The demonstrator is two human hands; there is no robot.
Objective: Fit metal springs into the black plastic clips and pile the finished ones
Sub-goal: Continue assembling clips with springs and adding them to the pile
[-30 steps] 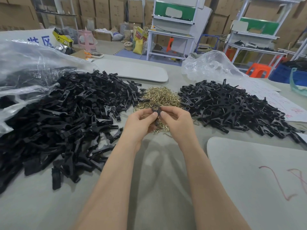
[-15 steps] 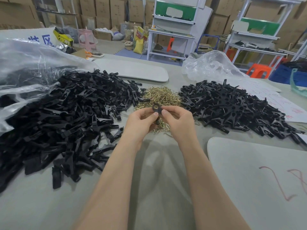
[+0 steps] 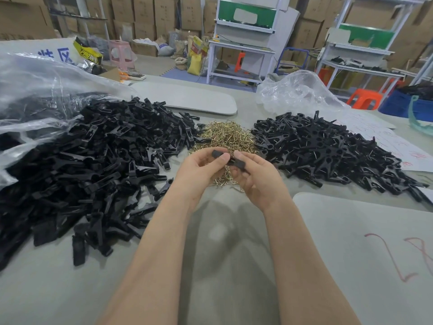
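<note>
The clip [image 3: 236,162] has turned sideways at frame centre, left hand [image 3: 201,168] and right hand [image 3: 259,178] each pinching an end; it looks light and stiff, best gripped there

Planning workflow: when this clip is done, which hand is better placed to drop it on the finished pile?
Right, probably: the right hand grips the clip, and the assembled pile lies on that side.

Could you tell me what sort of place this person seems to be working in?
Most likely a small factory or warehouse assembly bench: stacked cardboard boxes line the back wall, metal workstations stand behind, and the table holds bulk heaps of black clips and brass-coloured springs.
</note>
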